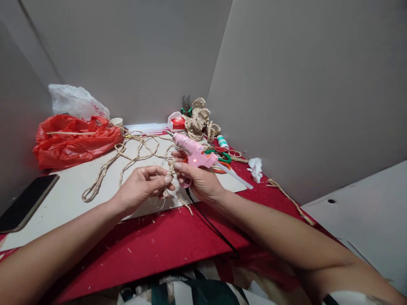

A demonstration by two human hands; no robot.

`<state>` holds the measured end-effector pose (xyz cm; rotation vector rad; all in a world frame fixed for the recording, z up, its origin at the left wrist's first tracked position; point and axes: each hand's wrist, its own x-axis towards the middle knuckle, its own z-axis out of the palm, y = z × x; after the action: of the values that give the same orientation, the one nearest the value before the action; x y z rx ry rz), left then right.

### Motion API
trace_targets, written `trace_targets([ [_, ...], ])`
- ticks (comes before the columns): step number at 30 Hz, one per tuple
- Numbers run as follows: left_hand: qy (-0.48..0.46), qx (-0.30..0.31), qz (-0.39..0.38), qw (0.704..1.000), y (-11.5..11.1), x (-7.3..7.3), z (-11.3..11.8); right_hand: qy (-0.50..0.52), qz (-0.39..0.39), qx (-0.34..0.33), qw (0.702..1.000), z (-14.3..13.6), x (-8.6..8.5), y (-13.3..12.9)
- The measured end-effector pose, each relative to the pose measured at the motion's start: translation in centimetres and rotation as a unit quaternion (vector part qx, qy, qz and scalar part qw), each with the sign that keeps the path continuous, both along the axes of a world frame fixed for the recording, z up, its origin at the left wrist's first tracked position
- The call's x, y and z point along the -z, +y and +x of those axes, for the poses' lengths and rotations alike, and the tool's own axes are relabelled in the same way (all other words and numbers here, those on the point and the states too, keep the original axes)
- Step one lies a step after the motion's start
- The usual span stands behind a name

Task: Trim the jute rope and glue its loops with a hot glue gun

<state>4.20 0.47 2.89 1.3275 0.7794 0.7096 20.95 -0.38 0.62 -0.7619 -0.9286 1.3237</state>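
Over the front part of a white board, my left hand pinches a braided beige rope between thumb and fingers. My right hand is wrapped round a pink glue gun, and its thumb presses against the same rope. The gun's metal nozzle points up and to the left, a small red light glows on its body, and a clear glue stick sticks out of its back. Loose rope loops lie across the board behind my left hand.
A red plastic bag and a phone are on the left. At the back stand a red and white box, pliers and coiled rope. Green-handled scissors and crumpled tissue lie right. A black cord trails forward.
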Motion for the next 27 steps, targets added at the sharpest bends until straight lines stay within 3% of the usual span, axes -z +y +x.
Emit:
trace_targets([
  [3,-0.006,-0.006,0.008,1.000,-0.1,0.0,0.1,0.003,0.004,0.002,1.000,0.0,0.0,0.0],
  [17,-0.033,-0.173,0.094,0.980,0.6,0.6,-0.2,-0.015,0.000,0.022,1.000,-0.3,0.6,-0.2],
  [27,-0.115,-0.158,-0.060,0.979,0.7,0.3,0.0,-0.077,0.007,-0.007,0.997,-0.7,2.0,-0.3],
])
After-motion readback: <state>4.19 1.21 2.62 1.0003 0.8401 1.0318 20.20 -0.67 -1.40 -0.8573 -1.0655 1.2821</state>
